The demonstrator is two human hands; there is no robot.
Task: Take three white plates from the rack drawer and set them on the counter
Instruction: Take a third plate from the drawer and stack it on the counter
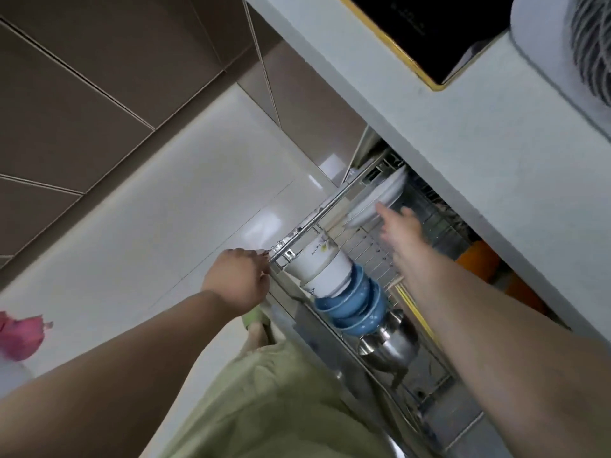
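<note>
Glossy pale floor tiles [172, 206] fill the left of the head view, while a light grey counter [463, 133] runs diagonally across the upper right with a black cooktop [439, 31] set into it. Below the counter, the wire rack drawer [370, 246] stands pulled out. White plates [377, 196] stand on edge at its far end. Nearer sit stacked white bowls [325, 266], blue bowls [355, 304] and a steel pot [390, 342]. The left hand [239, 280] is curled closed around the drawer's front rail. The right hand [398, 231] reaches with fingers spread, fingertips just touching the nearest plate, nothing gripped.
</note>
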